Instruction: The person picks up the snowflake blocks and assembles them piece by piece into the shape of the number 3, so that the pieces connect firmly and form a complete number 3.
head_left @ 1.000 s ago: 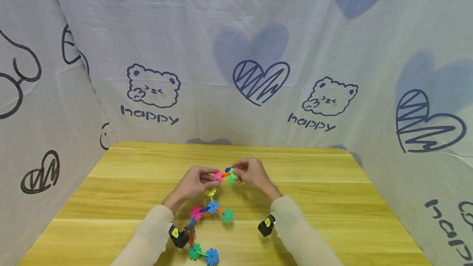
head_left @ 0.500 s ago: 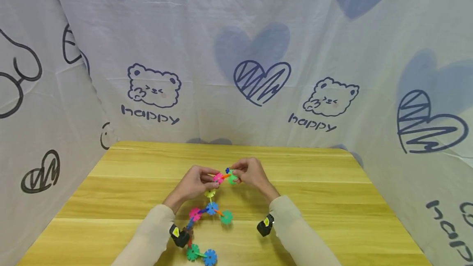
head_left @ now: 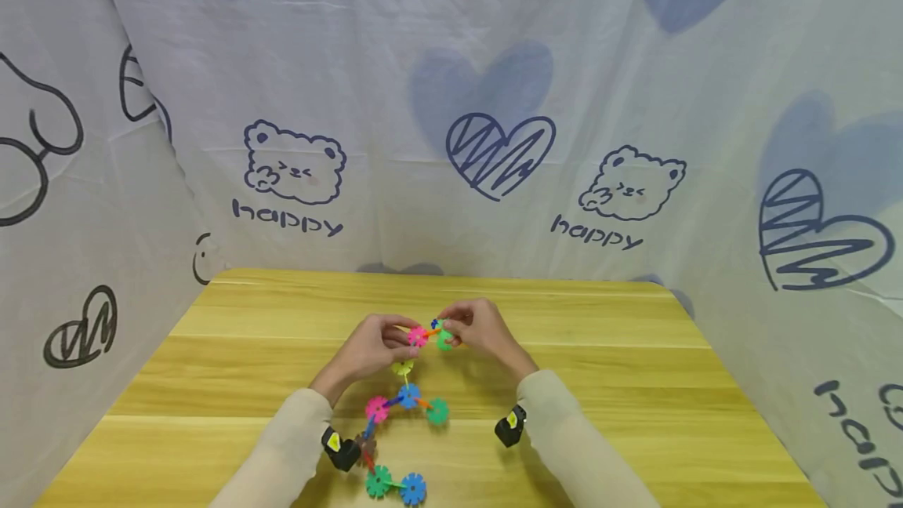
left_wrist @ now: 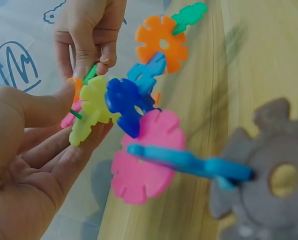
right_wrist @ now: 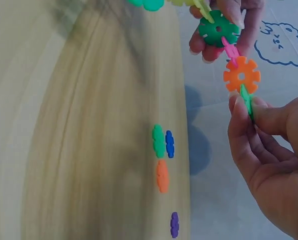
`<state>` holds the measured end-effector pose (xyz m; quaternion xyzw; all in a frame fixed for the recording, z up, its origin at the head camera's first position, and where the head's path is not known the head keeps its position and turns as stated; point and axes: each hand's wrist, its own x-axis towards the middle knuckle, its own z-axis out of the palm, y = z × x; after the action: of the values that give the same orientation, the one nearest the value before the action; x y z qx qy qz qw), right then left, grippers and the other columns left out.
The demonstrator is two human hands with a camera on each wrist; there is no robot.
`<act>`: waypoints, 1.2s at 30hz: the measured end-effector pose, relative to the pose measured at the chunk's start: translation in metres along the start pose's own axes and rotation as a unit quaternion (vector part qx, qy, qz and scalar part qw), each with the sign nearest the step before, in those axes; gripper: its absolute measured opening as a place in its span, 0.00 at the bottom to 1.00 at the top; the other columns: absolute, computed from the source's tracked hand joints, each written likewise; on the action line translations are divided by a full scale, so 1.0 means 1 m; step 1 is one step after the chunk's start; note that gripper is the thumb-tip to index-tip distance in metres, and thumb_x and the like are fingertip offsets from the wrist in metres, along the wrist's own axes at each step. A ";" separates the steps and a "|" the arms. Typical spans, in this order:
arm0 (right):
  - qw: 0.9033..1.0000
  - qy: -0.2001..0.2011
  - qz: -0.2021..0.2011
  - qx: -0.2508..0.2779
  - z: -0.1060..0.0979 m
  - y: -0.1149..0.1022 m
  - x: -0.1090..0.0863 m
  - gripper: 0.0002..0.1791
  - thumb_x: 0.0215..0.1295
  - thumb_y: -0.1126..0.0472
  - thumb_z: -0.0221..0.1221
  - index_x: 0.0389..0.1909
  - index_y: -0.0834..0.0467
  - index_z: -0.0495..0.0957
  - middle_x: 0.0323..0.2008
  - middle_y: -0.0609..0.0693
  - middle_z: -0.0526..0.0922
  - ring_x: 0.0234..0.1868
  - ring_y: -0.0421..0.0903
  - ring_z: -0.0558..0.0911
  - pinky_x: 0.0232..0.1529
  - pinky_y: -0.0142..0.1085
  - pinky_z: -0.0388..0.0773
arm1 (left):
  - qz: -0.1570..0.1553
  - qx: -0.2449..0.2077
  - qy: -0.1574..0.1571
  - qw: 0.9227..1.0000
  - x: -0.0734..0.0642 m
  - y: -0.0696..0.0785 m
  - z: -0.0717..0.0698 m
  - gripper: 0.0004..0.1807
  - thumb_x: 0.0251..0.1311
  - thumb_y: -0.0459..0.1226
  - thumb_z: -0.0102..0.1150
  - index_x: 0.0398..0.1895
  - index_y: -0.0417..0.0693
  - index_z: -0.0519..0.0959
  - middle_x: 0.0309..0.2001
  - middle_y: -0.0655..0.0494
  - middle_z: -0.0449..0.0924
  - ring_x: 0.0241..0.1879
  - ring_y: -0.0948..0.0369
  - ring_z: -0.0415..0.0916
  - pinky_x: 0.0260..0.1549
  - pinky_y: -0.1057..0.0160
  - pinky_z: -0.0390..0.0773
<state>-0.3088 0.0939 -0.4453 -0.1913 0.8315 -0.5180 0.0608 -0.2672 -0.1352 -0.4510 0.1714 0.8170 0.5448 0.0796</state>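
A chain of flower-shaped plastic interlocking discs runs from my hands down toward the table's near side. My left hand grips a dark green disc beside a pink disc. Across from it, my right hand pinches a light green disc between thumb and fingertips. That disc meets the edge of an orange disc, which is slotted to the pink one. Below my left hand follow a yellow disc, a blue disc with a green side branch, and a brown disc partly behind the wrist camera.
Loose discs lie near the table's far edge: a green one, a blue one, an orange one and a purple one. The wooden table is enclosed by a printed cloth at the back and sides.
The hanging chain swings slightly left and then back right, its near-end green and blue discs shifting most. Both hands keep nearly the same place and hold.
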 end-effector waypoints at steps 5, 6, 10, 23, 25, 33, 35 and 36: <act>1.000 -0.002 0.009 0.000 -0.005 0.001 0.000 0.10 0.71 0.68 0.63 0.49 0.66 0.84 0.36 0.66 0.88 0.28 0.52 0.89 0.39 0.55 0.88 | -0.008 -0.016 0.007 1.000 -0.001 -0.001 -0.001 0.23 0.64 0.30 0.68 0.61 0.32 0.77 0.46 0.37 0.88 0.43 0.54 0.88 0.43 0.59 0.88; 1.000 0.000 0.013 0.001 -0.005 0.001 0.000 0.09 0.71 0.68 0.63 0.49 0.66 0.84 0.35 0.65 0.88 0.28 0.53 0.89 0.38 0.54 0.88 | -0.010 -0.019 0.007 1.000 -0.002 -0.002 -0.001 0.23 0.64 0.30 0.68 0.61 0.32 0.77 0.47 0.37 0.87 0.44 0.54 0.88 0.43 0.59 0.87; 1.000 0.005 0.028 0.010 -0.006 0.002 0.000 0.06 0.70 0.69 0.63 0.44 0.68 0.84 0.32 0.62 0.88 0.26 0.48 0.88 0.39 0.55 0.88 | -0.015 -0.028 0.000 0.999 -0.003 -0.003 -0.005 0.25 0.63 0.33 0.70 0.61 0.33 0.76 0.49 0.37 0.86 0.45 0.53 0.88 0.42 0.59 0.87; 0.999 -0.034 -0.015 0.010 0.003 -0.004 0.001 0.05 0.69 0.71 0.63 0.41 0.70 0.85 0.32 0.64 0.88 0.33 0.66 0.89 0.39 0.57 0.87 | -0.019 -0.022 -0.026 0.999 0.005 -0.001 -0.004 0.21 0.72 0.42 0.62 0.63 0.41 0.79 0.53 0.32 0.85 0.44 0.52 0.88 0.40 0.53 0.89; 0.999 -0.036 -0.018 0.006 0.004 -0.004 0.001 0.05 0.69 0.71 0.63 0.41 0.70 0.85 0.31 0.63 0.89 0.33 0.66 0.89 0.38 0.57 0.87 | -0.016 -0.020 -0.025 0.999 0.007 -0.002 -0.004 0.21 0.72 0.41 0.63 0.63 0.42 0.79 0.52 0.35 0.86 0.43 0.57 0.88 0.41 0.52 0.89; 0.999 -0.045 -0.006 0.005 0.005 -0.004 0.003 0.07 0.72 0.68 0.62 0.43 0.69 0.85 0.33 0.63 0.89 0.36 0.67 0.88 0.40 0.56 0.88 | -0.012 -0.017 -0.017 1.000 0.005 -0.002 -0.006 0.23 0.67 0.41 0.68 0.63 0.45 0.80 0.51 0.39 0.86 0.46 0.55 0.87 0.40 0.55 0.88; 0.999 -0.044 -0.002 -0.005 0.004 -0.003 0.006 0.09 0.73 0.66 0.62 0.44 0.69 0.85 0.35 0.64 0.89 0.36 0.66 0.88 0.40 0.56 0.87 | -0.012 -0.018 -0.017 1.000 0.004 -0.002 -0.007 0.24 0.67 0.41 0.68 0.64 0.44 0.79 0.52 0.39 0.86 0.47 0.54 0.86 0.40 0.56 0.88; 0.999 -0.042 0.000 -0.011 0.004 -0.002 0.007 0.09 0.73 0.66 0.61 0.45 0.69 0.85 0.36 0.64 0.89 0.35 0.65 0.88 0.39 0.55 0.88 | -0.012 -0.017 -0.017 1.000 0.003 -0.003 -0.008 0.24 0.67 0.41 0.68 0.64 0.43 0.79 0.52 0.39 0.86 0.48 0.54 0.86 0.40 0.56 0.88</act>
<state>-0.3137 0.0874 -0.4451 -0.2129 0.8342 -0.5001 0.0934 -0.2728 -0.1417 -0.4504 0.1696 0.8080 0.5547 0.1031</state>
